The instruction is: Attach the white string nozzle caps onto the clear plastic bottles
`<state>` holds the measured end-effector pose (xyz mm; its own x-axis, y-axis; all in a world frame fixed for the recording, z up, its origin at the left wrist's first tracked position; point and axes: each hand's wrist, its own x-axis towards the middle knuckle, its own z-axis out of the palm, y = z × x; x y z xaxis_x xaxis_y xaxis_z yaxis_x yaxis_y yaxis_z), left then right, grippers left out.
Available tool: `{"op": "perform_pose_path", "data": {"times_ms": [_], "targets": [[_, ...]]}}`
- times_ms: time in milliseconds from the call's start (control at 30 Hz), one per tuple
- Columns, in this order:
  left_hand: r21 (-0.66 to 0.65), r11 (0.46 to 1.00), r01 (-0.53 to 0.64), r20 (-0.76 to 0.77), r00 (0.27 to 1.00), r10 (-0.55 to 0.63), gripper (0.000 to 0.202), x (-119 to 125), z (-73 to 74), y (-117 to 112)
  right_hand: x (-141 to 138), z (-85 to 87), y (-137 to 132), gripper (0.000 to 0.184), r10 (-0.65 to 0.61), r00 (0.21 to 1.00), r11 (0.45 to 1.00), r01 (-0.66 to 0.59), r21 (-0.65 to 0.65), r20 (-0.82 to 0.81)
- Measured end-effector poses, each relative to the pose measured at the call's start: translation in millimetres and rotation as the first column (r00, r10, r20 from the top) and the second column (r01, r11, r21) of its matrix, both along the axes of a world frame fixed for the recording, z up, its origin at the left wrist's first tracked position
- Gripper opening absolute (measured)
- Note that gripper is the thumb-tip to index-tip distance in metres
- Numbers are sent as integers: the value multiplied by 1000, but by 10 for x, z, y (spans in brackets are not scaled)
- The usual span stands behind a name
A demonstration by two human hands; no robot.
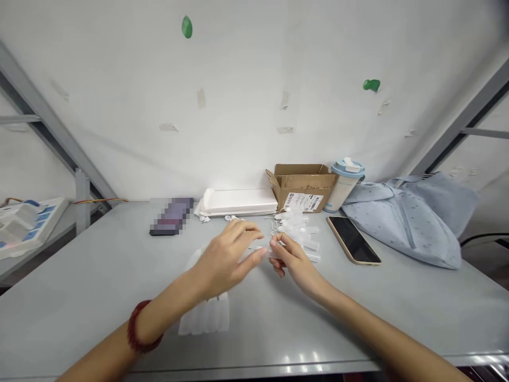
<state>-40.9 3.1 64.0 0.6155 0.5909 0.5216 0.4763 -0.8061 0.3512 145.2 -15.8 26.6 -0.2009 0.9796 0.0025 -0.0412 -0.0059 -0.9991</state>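
My left hand (228,257), with a red bead bracelet on its wrist, hovers over the grey table (99,276), fingers curled in a pinch that meets my right hand. My right hand (292,260) pinches a small clear plastic piece (267,252) between thumb and fingers; both hands touch it. Just behind my right hand lies a heap of small clear plastic tubes (298,231). Under my left forearm lies a white ridged plastic sheet (207,315).
A phone (353,240) lies face up right of the heap. At the back stand a stack of white trays (238,202), an open cardboard box (304,185), a lidded cup (344,184) and a dark blurred item (172,216). A pale blue cloth bag (409,217) fills the right.
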Motion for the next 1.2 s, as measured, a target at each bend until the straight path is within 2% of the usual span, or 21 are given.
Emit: {"op": "perform_pose_path", "data": {"times_ms": [67, 133, 233, 367, 433, 533, 633, 700, 733, 800, 867, 900, 967, 1067, 1133, 1200], "targets": [[-199, 980, 4, -18, 1000, -8, 24, -15, -80, 41, -4, -1, -7, 30, 10, 1000, 1000, -11, 3, 23], [-372, 928, 31, -26, 999, -44, 22, -23, -175, 70, -10, -11, -19, 31, 34, 998, 999, -34, 4, 51], [-413, 910, 41, -15, 999, -52, 20, -34, -257, 72, -27, -32, -40, 30, 64, 994, 998, -63, -9, 86], [-497, 867, 32, -28, 998, -53, 25, -51, -233, 64, -45, -34, -61, 30, 80, 988, 997, -80, -4, 135], [-586, 810, 23, -28, 998, -49, 29, -58, -212, 72, -40, -15, -71, 29, 101, 979, 995, -104, 9, 179], [-723, 689, 48, 39, 999, -30, 35, -57, -199, 90, -18, 24, -90, 27, 140, 957, 988, -152, 29, 255], [-829, 548, 114, 143, 990, 11, 40, -43, -191, 98, 7, 27, -105, 24, 71, 912, 979, -142, 149, 404], [-871, 468, 150, 181, 983, 23, 42, -36, -178, 95, 20, -3, -106, 22, -50, 855, 929, -149, 337, 516], [-884, 436, 167, 193, 981, 17, 43, -34, -171, 90, 26, -24, -104, 22, -117, 821, 878, -177, 444, 559], [-899, 392, 198, 215, 977, 0, 44, -35, -159, 78, 36, -62, -97, 22, -242, 754, 743, -261, 617, 611], [-895, 387, 221, 236, 972, -10, 45, -38, -159, 66, 45, -82, -95, 22, -327, 698, 639, -334, 693, 637], [-886, 403, 227, 245, 970, -9, 45, -38, -164, 60, 50, -83, -97, 22, -350, 680, 615, -352, 705, 645], [-861, 451, 235, 257, 966, -13, 45, -39, -180, 51, 59, -70, -107, 23, -354, 665, 610, -369, 702, 657], [-821, 524, 227, 247, 969, -32, 45, -38, -193, 34, 66, -36, -127, 27, -301, 672, 667, -359, 653, 676], [-800, 564, 206, 224, 974, -38, 42, -34, -189, 13, 61, -12, -131, 32, -244, 694, 740, -318, 592, 678], [-759, 626, 180, 192, 980, -50, 39, -24, -186, -15, 49, 10, -121, 41, -182, 741, 823, -245, 512, 646]]}}
